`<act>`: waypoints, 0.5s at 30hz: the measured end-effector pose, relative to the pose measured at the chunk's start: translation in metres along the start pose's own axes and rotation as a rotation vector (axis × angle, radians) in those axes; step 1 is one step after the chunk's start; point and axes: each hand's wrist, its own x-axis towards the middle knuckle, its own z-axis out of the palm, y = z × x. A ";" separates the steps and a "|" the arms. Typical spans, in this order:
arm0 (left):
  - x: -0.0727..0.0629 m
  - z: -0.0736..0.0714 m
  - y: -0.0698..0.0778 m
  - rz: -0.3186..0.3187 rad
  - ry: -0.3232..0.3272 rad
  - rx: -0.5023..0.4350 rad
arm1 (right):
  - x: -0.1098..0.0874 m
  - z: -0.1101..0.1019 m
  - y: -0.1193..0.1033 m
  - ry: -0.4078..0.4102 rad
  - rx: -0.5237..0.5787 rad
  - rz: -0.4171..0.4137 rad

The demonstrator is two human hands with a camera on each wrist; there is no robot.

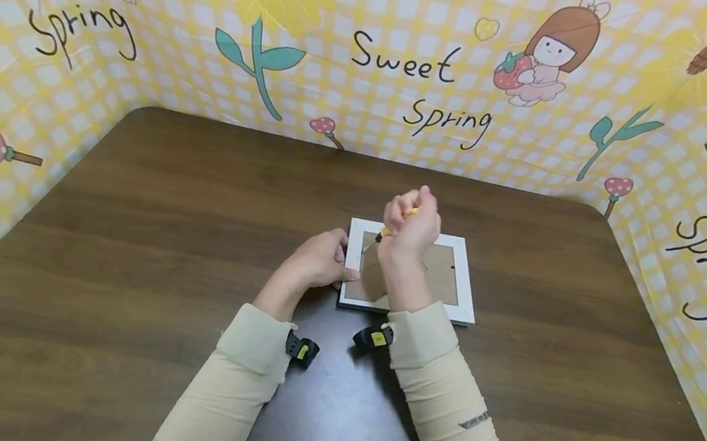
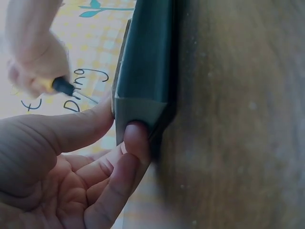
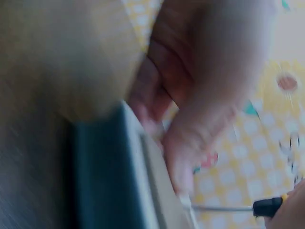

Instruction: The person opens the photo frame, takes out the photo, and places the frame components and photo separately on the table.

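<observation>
A white picture frame [image 1: 466,281] lies on the table with its brown backing board [image 1: 442,275] facing up. My left hand [image 1: 319,258] grips its left side, thumb on the top face and fingers curled against the outer edge, as the left wrist view shows. In my right hand [image 1: 413,232] is a screwdriver [image 1: 385,233] with a yellow and black handle, held in a fist above the frame. Its thin metal shaft slants down to the board's left edge. In the right wrist view, the screwdriver [image 3: 268,207] has its tip right by the left thumb.
The brown wooden table [image 1: 154,230] stretches out around the frame. Behind it and at both sides hangs a yellow checked cloth [image 1: 399,12] with printed flowers and lettering. A small dark fitting [image 1: 453,267] shows on the board's right edge.
</observation>
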 end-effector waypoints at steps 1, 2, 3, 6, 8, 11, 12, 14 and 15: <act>-0.001 0.000 0.000 -0.007 -0.002 -0.010 | 0.005 -0.005 -0.002 0.033 0.039 0.044; -0.001 0.001 0.000 -0.009 -0.003 -0.017 | 0.009 -0.010 -0.005 0.065 0.078 0.092; -0.002 0.001 0.000 -0.015 -0.007 -0.026 | 0.014 -0.015 -0.007 0.092 0.117 0.140; -0.002 0.002 -0.001 -0.017 -0.013 -0.046 | 0.025 -0.030 -0.011 0.158 0.205 0.269; -0.002 0.002 -0.001 -0.010 -0.014 -0.045 | 0.030 -0.037 -0.013 0.187 0.241 0.323; -0.001 0.001 -0.002 -0.015 -0.015 -0.047 | 0.035 -0.043 -0.014 0.209 0.276 0.367; -0.001 0.001 -0.002 -0.019 -0.016 -0.045 | 0.036 -0.044 -0.014 0.212 0.279 0.372; 0.000 0.001 -0.001 -0.030 -0.017 -0.044 | 0.038 -0.045 -0.014 0.216 0.284 0.382; 0.000 0.001 -0.001 -0.033 -0.017 -0.041 | 0.038 -0.045 -0.014 0.214 0.283 0.386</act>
